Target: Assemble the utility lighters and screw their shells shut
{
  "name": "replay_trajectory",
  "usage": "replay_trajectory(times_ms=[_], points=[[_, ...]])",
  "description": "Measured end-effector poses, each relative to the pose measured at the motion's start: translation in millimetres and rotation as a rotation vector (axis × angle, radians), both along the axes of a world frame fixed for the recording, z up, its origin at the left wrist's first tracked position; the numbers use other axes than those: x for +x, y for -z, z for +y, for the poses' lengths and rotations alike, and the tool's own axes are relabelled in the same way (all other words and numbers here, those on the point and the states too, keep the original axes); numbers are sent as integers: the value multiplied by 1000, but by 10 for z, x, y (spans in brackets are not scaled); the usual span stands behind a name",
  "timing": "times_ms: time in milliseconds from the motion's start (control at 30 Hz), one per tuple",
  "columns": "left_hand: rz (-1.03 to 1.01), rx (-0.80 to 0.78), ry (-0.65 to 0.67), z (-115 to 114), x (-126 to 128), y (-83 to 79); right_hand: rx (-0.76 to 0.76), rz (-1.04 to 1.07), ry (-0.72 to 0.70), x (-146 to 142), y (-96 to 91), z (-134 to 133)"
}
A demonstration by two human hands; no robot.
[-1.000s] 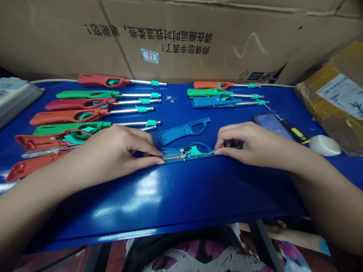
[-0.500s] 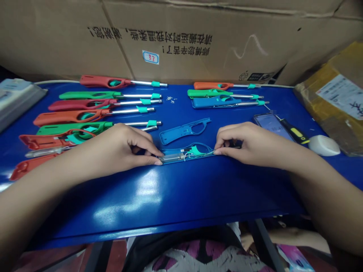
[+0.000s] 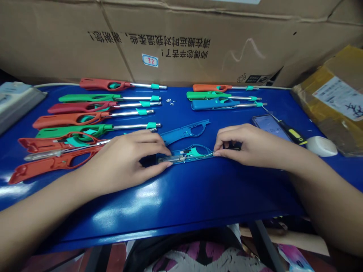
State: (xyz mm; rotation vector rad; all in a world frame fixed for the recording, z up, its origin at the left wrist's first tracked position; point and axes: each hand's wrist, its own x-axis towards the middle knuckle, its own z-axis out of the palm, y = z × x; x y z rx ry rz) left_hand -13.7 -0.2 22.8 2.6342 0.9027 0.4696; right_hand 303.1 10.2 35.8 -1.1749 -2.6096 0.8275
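Note:
An opened blue lighter half (image 3: 187, 155) lies on the blue table (image 3: 176, 196), its clear gas tube, teal trigger and thin wires showing. My left hand (image 3: 127, 160) pinches its left end, thumb below and fingers on top. My right hand (image 3: 246, 145) pinches its right end with fingertips pressed together. The matching blue cover shell (image 3: 185, 132) lies loose just behind, between my hands.
Several assembled red, green and orange long-nosed lighters (image 3: 93, 113) lie in rows at the left. Three more lighters (image 3: 224, 98) lie at the back right. A phone (image 3: 269, 126), a screwdriver (image 3: 293, 133) and a white mouse (image 3: 321, 145) sit right. Cardboard boxes (image 3: 181, 37) wall the back.
My left hand has shifted slightly right and forward, its fingers now further over the lighter half's left end. The right hand has stayed in place.

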Motion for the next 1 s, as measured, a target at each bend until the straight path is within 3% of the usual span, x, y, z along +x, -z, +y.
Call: replay_trajectory(times_ms=[333, 633, 767, 867, 1000], points=[[-9, -9, -14, -45, 8, 37, 17, 5, 24, -5, 34, 2], [-63, 110, -79, -28, 34, 70, 19, 57, 29, -56, 66, -4], [-43, 172, -108, 58, 32, 87, 185, 126, 84, -44, 124, 32], [-27, 176, -97, 95, 21, 97, 337, 44, 90, -20, 197, 78], [-26, 152, -88, 91, 21, 122, 356, -14, 59, -10, 251, 109]])
